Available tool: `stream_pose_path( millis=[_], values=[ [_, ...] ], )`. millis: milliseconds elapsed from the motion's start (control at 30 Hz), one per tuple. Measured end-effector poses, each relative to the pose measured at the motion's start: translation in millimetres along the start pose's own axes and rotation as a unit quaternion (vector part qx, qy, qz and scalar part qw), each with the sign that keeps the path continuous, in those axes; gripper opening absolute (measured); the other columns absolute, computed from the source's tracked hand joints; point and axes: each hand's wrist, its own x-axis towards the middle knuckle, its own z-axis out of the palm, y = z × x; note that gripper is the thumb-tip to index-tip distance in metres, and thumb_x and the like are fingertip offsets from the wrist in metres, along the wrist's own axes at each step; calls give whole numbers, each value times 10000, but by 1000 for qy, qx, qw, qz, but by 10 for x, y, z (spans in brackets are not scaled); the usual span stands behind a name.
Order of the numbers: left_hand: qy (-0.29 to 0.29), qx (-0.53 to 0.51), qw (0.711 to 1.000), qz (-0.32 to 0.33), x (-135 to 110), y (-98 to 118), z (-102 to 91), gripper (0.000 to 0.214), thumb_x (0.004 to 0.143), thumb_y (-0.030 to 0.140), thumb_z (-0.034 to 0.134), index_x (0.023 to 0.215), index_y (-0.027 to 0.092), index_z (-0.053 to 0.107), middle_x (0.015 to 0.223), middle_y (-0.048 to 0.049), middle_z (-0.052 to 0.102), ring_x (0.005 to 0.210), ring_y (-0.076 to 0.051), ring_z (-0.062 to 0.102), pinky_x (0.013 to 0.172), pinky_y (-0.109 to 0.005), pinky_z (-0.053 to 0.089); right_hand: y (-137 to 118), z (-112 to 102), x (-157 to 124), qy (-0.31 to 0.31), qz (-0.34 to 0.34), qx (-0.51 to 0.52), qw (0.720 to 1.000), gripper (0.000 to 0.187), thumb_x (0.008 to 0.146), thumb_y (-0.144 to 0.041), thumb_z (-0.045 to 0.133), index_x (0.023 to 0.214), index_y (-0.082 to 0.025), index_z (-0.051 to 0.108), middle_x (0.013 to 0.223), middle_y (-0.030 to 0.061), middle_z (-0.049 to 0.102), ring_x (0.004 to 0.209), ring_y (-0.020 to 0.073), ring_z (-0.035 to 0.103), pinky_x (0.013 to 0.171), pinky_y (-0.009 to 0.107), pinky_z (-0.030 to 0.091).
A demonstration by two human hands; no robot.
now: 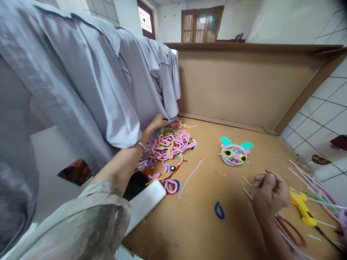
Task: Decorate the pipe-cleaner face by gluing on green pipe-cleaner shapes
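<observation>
My left hand reaches far forward beside the hanging grey cloth, fingers closed around something dark and mostly hidden. Just in front of it lies a tangled pile of pink, yellow and white pipe cleaners. My right hand hovers over the table's right side with its fingertips pressed together; whatever they may pinch is too small to make out. Beyond that hand sits a round animal-face craft with green ears, yellow-rimmed eyes and a pink nose. A bent blue pipe cleaner loop rests nearer to me.
A yellow hot glue gun and loose pipe cleaner strands lie to the right. A white box-like object stands at the left edge. Grey shirts hang along the left, and a cardboard wall closes off the back.
</observation>
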Motion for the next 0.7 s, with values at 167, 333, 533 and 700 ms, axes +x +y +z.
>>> stream_pose_path(
  millis=[167,333,533,700],
  values=[
    [-22,-124,991,-40,-286,245,-117,89,742,92,560,678,152,572,568,7,552,541,-111,539,612,-220,467,-17,26,-33,-7,22,33,999,402,888,-536,485,951,-148,566,632,-26,567,441,84,477,449,224,393],
    [-10,-206,977,-54,-472,324,-199,114,768,55,550,680,127,561,570,7,555,520,-83,537,625,-212,486,-35,33,-42,-6,47,71,996,438,858,-584,489,948,-159,548,631,-36,563,424,79,472,429,218,388],
    [-17,-247,968,-36,-492,352,-291,24,771,103,608,774,122,594,587,5,576,543,-91,576,636,-224,512,8,25,-33,-14,47,71,996,453,856,-585,495,957,-149,561,643,-29,571,431,78,476,441,222,388],
    [53,-199,978,-24,-367,224,-289,214,791,148,588,1001,143,627,743,-14,641,570,-84,577,632,-214,499,7,24,-28,-19,46,58,997,456,857,-581,491,955,-143,569,653,-26,570,444,78,472,458,227,385]
  ],
)
